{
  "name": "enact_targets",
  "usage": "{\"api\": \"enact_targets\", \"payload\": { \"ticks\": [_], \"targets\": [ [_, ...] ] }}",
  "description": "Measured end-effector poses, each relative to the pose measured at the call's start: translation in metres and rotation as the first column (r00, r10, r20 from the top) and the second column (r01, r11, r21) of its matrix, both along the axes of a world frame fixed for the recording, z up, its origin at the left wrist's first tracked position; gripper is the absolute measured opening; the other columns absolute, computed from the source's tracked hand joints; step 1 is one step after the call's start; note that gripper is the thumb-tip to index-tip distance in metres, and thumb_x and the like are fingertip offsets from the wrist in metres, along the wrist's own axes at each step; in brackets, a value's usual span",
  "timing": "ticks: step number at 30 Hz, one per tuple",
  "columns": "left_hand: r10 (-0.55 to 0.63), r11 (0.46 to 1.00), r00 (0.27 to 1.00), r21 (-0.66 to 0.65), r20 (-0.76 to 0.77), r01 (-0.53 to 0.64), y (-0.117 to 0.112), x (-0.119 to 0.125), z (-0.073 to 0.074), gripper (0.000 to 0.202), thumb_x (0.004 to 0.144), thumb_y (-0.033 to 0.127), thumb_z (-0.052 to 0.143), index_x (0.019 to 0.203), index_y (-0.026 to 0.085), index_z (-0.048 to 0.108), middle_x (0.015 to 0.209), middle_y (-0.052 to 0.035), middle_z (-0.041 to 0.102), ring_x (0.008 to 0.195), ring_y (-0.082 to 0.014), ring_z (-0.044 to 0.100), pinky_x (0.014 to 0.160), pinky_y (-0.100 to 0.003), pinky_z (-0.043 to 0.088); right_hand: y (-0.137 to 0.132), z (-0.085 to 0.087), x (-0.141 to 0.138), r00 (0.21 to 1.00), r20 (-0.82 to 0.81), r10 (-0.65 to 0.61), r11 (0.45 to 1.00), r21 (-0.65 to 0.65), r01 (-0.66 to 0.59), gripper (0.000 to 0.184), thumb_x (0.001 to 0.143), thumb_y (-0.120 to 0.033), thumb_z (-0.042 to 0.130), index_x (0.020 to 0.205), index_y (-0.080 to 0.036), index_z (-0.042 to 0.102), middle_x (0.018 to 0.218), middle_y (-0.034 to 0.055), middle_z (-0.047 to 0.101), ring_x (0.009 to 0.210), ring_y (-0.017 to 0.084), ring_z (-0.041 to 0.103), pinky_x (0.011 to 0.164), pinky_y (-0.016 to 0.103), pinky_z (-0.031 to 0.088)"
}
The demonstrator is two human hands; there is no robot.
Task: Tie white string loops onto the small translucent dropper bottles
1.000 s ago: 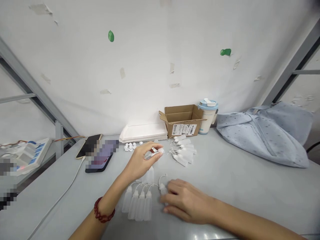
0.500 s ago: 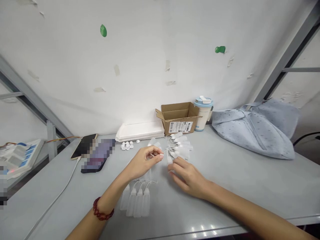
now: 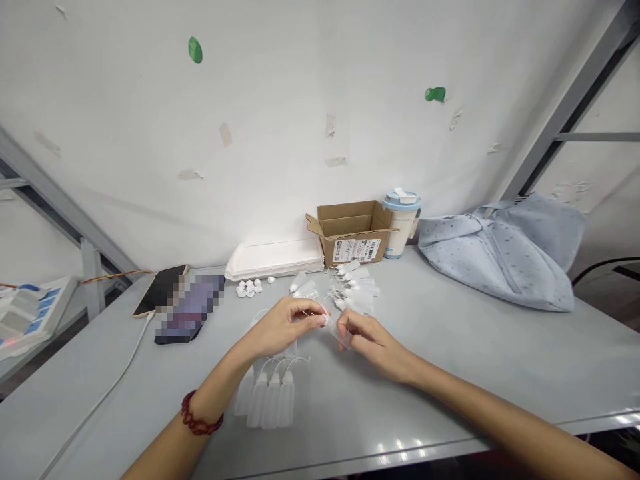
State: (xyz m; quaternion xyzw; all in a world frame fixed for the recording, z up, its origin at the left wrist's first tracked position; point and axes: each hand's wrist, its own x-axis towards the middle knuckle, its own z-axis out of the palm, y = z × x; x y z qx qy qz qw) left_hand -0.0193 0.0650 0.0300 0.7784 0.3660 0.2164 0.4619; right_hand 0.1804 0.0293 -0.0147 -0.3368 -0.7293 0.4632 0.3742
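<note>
My left hand (image 3: 283, 325), a red bead bracelet on its wrist, pinches a small white cap (image 3: 324, 319) between thumb and fingertips. My right hand (image 3: 367, 338) is closed round a small translucent squeeze bottle (image 3: 342, 338) and holds it right against the cap, just above the grey table (image 3: 450, 360). Below my hands, a row of several capped bottles (image 3: 267, 399) lies side by side. Behind my hands lies a heap of further small bottles (image 3: 357, 290) with loose tethered caps.
Loose white caps (image 3: 249, 287) lie near a stack of white foam trays (image 3: 274, 259). A brown cardboard box (image 3: 353, 233), a blue-lidded cup (image 3: 400, 222) and a light blue cloth bag (image 3: 505, 253) stand at the back. A phone (image 3: 159, 299) with a cable lies left.
My right hand lifted a bottle from the table near the row and brought it up to the cap in my left hand. The view shifted slightly.
</note>
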Motion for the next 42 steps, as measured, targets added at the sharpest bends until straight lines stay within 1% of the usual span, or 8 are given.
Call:
{"api": "enact_targets", "payload": {
  "ticks": [4,9,13,20,23,29,37,42],
  "targets": [
    [-0.018,0.999,1.000,-0.030,-0.023,0.017,-0.001,0.002,0.000,0.025,0.085,0.034,0.050,0.086,0.015,0.066,0.083,-0.0027,0.064,0.080,-0.0161,0.057,0.073,-0.025,0.043,0.003,0.000,0.001,0.991,-0.134,-0.010,0.988,-0.154,-0.011,0.007,0.073,-0.013,0.039,0.073,-0.020,0.039,0.066,-0.0032,0.044,0.064,0.012,0.041,0.062,0.026,0.032],
    [-0.002,1.000,0.999,-0.030,-0.041,0.000,-0.003,0.006,-0.001,0.025,0.085,0.033,0.049,0.082,0.014,0.066,0.076,-0.0013,0.062,0.074,-0.0146,0.055,0.067,-0.023,0.041,0.002,-0.001,0.000,0.985,-0.169,-0.020,0.974,-0.226,-0.019,0.007,0.073,-0.014,0.041,0.073,-0.021,0.037,0.061,-0.0050,0.039,0.060,0.012,0.037,0.059,0.025,0.031],
    [0.015,1.000,1.000,-0.026,-0.011,-0.015,-0.005,0.008,-0.003,0.025,0.085,0.032,0.049,0.087,0.016,0.067,0.084,-0.0029,0.066,0.079,-0.0164,0.057,0.070,-0.025,0.042,0.003,-0.001,0.000,0.975,-0.223,-0.021,0.956,-0.289,-0.045,0.008,0.074,-0.017,0.044,0.073,-0.021,0.037,0.061,-0.0048,0.042,0.060,0.012,0.041,0.059,0.026,0.035],
    [0.034,0.999,0.994,-0.011,0.104,-0.033,-0.004,0.009,-0.004,0.019,0.082,0.029,0.056,0.091,0.017,0.069,0.095,-0.0037,0.067,0.089,-0.0177,0.059,0.079,-0.025,0.043,0.003,0.001,-0.002,0.917,-0.396,-0.051,0.880,-0.452,-0.146,0.010,0.076,-0.019,0.045,0.076,-0.022,0.036,0.058,-0.0046,0.044,0.058,0.012,0.041,0.058,0.026,0.035],
    [0.053,0.998,0.992,-0.045,0.110,-0.048,-0.003,0.010,-0.005,0.021,0.082,0.032,0.056,0.087,0.016,0.069,0.093,-0.0045,0.068,0.086,-0.0176,0.059,0.077,-0.025,0.044,0.003,0.004,-0.002,0.900,-0.432,-0.052,0.861,-0.476,-0.179,0.010,0.076,-0.020,0.046,0.076,-0.021,0.037,0.058,-0.0039,0.046,0.058,0.012,0.043,0.058,0.026,0.035],
    [0.100,0.987,0.994,-0.126,0.034,-0.095,-0.004,0.012,-0.006,0.040,0.085,0.045,0.047,0.067,0.012,0.063,0.065,-0.0032,0.063,0.058,-0.0126,0.054,0.060,-0.025,0.045,0.003,0.005,-0.001,0.888,-0.456,-0.050,0.845,-0.494,-0.206,0.010,0.077,-0.021,0.048,0.076,-0.021,0.038,0.061,-0.0024,0.050,0.057,0.012,0.045,0.056,0.026,0.035],
    [-0.002,0.996,1.000,-0.092,0.030,0.004,-0.008,0.010,0.003,0.026,0.084,0.036,0.051,0.092,0.016,0.066,0.081,-0.0027,0.064,0.069,-0.0136,0.056,0.064,-0.024,0.045,0.005,0.004,-0.002,0.883,-0.461,-0.083,0.817,-0.539,-0.204,0.010,0.076,-0.023,0.049,0.076,-0.021,0.038,0.053,-0.0049,0.045,0.052,0.012,0.041,0.054,0.025,0.035],
    [0.018,0.995,1.000,-0.102,0.011,-0.017,-0.009,0.011,0.003,0.026,0.084,0.037,0.051,0.087,0.016,0.065,0.078,-0.0018,0.062,0.064,-0.0120,0.054,0.061,-0.023,0.045,0.004,0.006,-0.002,0.889,-0.450,-0.089,0.805,-0.558,-0.203,0.009,0.076,-0.025,0.046,0.079,-0.021,0.038,0.051,-0.0058,0.044,0.050,0.011,0.039,0.053,0.024,0.035]
  ]
}}
